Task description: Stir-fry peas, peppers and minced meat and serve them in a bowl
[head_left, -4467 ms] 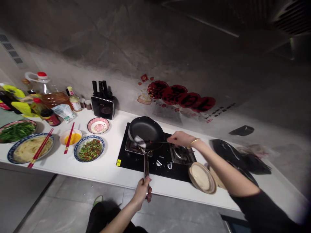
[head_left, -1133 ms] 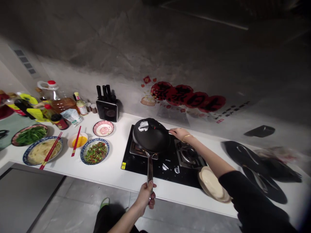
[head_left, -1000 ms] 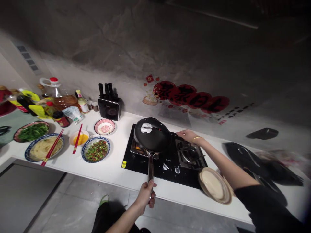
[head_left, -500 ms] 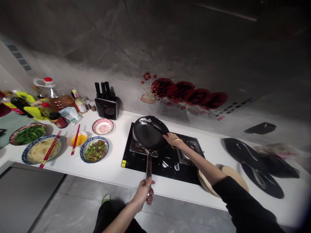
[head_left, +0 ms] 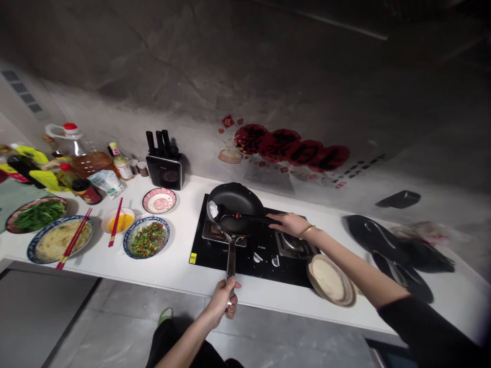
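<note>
The left hand (head_left: 223, 299) has its grip closed round the end of the long metal handle of the black frying pan (head_left: 235, 207), which is held tilted over the left burner of the black hob (head_left: 245, 255); the right hand (head_left: 290, 223) has its grip closed on the handle of a dark utensil (head_left: 245, 218), whether tongs or a brush cannot be told, whose far end reaches across the pan to a small white wad (head_left: 213, 209) lying against the pan's left inner wall; the step in hand looks like wiping or greasing the pan's surface with that wad; carrying on would call for a steady left grip on the handle while the right hand sweeps the wad round the rest of the pan; just right of the hob, on the white bench (head_left: 172, 266), sits a stack of pale flatbreads (head_left: 330, 280) on a plate; to the left lie a bowl of chopped greens and red chilli (head_left: 146, 238), a small bowl of yellow liquid (head_left: 118, 221) with red chopsticks across it, and a knife block (head_left: 164, 167) by the wall
</note>
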Demonstrator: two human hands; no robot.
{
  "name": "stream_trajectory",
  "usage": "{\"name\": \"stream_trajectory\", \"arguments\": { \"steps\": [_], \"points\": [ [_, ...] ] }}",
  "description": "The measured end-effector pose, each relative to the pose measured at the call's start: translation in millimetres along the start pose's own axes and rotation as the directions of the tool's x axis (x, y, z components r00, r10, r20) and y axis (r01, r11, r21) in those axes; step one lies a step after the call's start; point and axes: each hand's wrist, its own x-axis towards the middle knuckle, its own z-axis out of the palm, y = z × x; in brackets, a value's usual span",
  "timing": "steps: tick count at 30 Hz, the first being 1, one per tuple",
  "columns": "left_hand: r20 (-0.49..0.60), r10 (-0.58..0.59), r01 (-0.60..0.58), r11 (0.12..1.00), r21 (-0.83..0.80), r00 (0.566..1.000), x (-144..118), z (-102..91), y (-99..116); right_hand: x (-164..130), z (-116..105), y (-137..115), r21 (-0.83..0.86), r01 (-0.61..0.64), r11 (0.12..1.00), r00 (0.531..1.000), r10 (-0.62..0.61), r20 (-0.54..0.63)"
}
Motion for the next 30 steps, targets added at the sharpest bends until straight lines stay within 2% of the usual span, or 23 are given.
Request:
{"name": "stream_trajectory", "arguments": {
  "steps": [2, 4, 7, 9, 12, 17, 20, 23, 27, 30],
  "points": [
    [-0.009, 0.008, -0.008, 1.000, -0.001, 1.000, 1, 1.8, -2, 0, -4, -4, -0.024, 0.005, 1.000, 1.000, -0.005, 0.004],
    [-0.017, 0.012, -0.012, 1.000, -0.001, 1.000, 2, 3.9, -5, 11, -3, -20, -0.015, -0.109, 0.994, 0.994, 0.109, 0.020],
    [-0.023, 0.020, -0.020, 1.000, -0.009, 1.000, 3, 6.7, -7, 36, 4, -48, 0.025, -0.365, 0.931, 0.931, 0.364, 0.032],
    [-0.032, 0.027, -0.028, 0.999, -0.015, 0.999, 3, 8.3, -6, 50, 8, -59, 0.032, -0.465, 0.885, 0.885, 0.463, 0.039],
    [-0.046, 0.037, -0.038, 0.999, -0.031, 0.998, -1, 10.3, -3, 55, 10, -60, 0.018, -0.537, 0.843, 0.842, 0.536, 0.059],
    [-0.038, 0.054, -0.056, 0.996, -0.063, 0.998, -7, 10.2, 0, 34, -6, -52, -0.061, -0.623, 0.780, 0.773, 0.625, 0.108],
    [-0.029, 0.050, -0.052, 0.996, -0.072, 0.998, -7, 8.4, 0, 19, -26, -51, -0.119, -0.623, 0.773, 0.755, 0.634, 0.167],
    [-0.018, 0.045, -0.046, 0.995, -0.085, 0.999, -6, 7.2, 0, 5, -51, -50, -0.156, -0.575, 0.803, 0.765, 0.595, 0.247],
    [-0.011, 0.036, -0.036, 0.996, -0.087, 0.999, -5, 6.9, 1, -8, -81, -41, -0.115, -0.424, 0.898, 0.818, 0.435, 0.376],
    [-0.017, 0.031, -0.032, 0.997, -0.073, 0.999, -4, 6.8, 0, -9, -85, -36, -0.025, -0.333, 0.943, 0.864, 0.315, 0.393]
  ]
}}
